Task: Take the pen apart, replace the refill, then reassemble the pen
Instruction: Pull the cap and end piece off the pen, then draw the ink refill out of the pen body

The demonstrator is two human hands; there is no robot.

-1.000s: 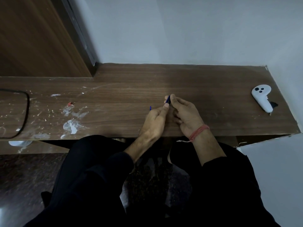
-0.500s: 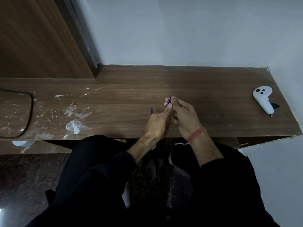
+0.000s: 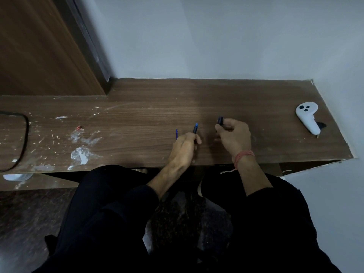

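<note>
My left hand [image 3: 184, 149] rests on the wooden desk [image 3: 149, 115] and grips the dark pen body [image 3: 195, 129], whose blue end sticks up past the thumb. A thin blue refill [image 3: 176, 133] pokes up from the left side of the same hand. My right hand [image 3: 233, 137], with a red thread round the wrist, is closed on a short dark pen piece [image 3: 220, 120] that juts out above the fingers. The two hands are apart, with bare desk between them. Most of each pen part is hidden in the fists.
A white game controller [image 3: 307, 119] lies near the desk's far right corner. White paint splatter [image 3: 80, 152] and a small red speck [image 3: 79, 127] mark the left part. A black cable [image 3: 24, 138] loops at the left edge. Walls stand close behind and to the right.
The hands were together on the pen in the middle of the desk. Now they have pulled apart: the right hand moved right with a short dark piece, the left keeps the body.
</note>
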